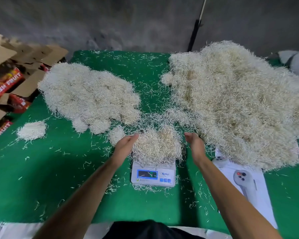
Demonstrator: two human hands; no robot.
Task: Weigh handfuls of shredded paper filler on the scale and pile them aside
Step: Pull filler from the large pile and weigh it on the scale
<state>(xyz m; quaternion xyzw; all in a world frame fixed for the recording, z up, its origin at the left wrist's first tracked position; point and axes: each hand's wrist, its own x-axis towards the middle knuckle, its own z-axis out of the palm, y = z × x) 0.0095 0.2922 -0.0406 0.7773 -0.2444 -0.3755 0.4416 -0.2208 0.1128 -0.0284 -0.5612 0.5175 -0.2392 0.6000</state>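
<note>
A white digital scale [153,175] with a blue-framed display sits at the table's front centre. A handful of cream shredded paper [156,145] lies heaped on its platform. My left hand [125,144] is at the heap's left side with straight fingers, touching its edge. My right hand [195,144] is just right of the heap, fingers straight, a small gap from it. A big loose mass of shredded paper [236,104] fills the right of the table. A pile of rounded clumps [90,97] lies at the left.
The table has a green cloth [59,178] strewn with stray shreds. A small separate clump [32,131] lies far left, another [116,134] by my left hand. Red fruit cartons [5,81] stand off the left edge. A white sheet with a grey handled device [243,180] lies at right.
</note>
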